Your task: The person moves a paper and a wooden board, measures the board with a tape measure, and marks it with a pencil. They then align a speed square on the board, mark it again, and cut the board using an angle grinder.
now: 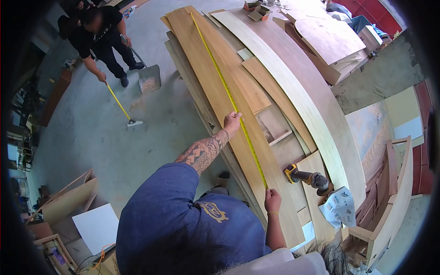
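Note:
A yellow tape measure [253,149] is drawn out along a long light-brown wood panel [215,91], reaching to its far end. My left hand [232,123], at the end of a tattooed forearm, is closed on the blade about midway, close to the panel's surface. Near the blade's close end, my right hand [272,200] is closed over the same panel; the yellow blade runs up to its fingers. The tape's case is hidden from me. To the right of my right hand, a yellow and black cordless power tool [307,178] lies on the boards.
Stacked panels, including a long pale curved strip [293,91], lie beside the measured panel. A person in black [103,39] holds a yellow-handled broom [118,101] and a dustpan [150,79] on the concrete floor. A printed plastic bag [339,207] lies past the tool.

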Demonstrator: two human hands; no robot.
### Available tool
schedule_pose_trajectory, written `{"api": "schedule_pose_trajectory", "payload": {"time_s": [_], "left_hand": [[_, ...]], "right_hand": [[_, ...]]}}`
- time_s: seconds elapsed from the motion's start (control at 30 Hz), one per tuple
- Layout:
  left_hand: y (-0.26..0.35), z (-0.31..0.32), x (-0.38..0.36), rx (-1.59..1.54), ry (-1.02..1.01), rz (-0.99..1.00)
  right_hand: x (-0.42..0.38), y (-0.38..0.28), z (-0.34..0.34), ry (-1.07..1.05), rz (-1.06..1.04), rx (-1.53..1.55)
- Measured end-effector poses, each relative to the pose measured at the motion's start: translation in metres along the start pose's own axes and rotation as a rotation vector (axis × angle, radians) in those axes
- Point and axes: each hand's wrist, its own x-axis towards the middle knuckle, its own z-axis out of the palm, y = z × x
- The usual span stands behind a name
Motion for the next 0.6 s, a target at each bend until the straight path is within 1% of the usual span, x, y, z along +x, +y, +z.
{"api": "schedule_pose_trajectory", "payload": {"time_s": [0.03, 0.1, 0.13, 0.2, 0.23, 0.3, 0.43, 0.5, 0.6], "left_hand": [[0.006, 0.001, 0.002, -0.005, 0.001, 0.001], [0.020, 0.003, 0.003, -0.161, -0.076, -0.089], [0.021, 0.004, 0.008, -0.164, -0.075, -0.088], [0.022, 0.006, 0.022, -0.170, -0.122, -0.063], [0.026, 0.008, 0.026, -0.173, -0.122, -0.063], [0.034, 0.013, 0.033, -0.199, -0.106, 0.009], [0.071, 0.016, 0.027, -0.231, -0.070, 0.051], [0.084, 0.015, 0.029, -0.301, -0.044, 0.089], [0.099, 0.006, 0.036, -0.301, -0.061, 0.098]], "right_hand": [[-0.006, 0.009, -0.002, 0.002, -0.003, -0.004], [-0.018, 0.029, -0.001, -0.012, 0.054, 0.012], [-0.024, 0.038, 0.000, -0.011, 0.052, 0.010], [-0.033, 0.055, 0.004, -0.047, 0.083, 0.134], [-0.035, 0.058, 0.006, -0.046, 0.082, 0.131], [-0.039, 0.065, 0.013, -0.059, 0.108, 0.218], [-0.033, 0.054, 0.020, -0.049, 0.099, 0.291], [-0.023, 0.051, 0.025, -0.035, 0.072, 0.275], [-0.012, 0.037, 0.024, -0.028, 0.048, 0.274]]}}
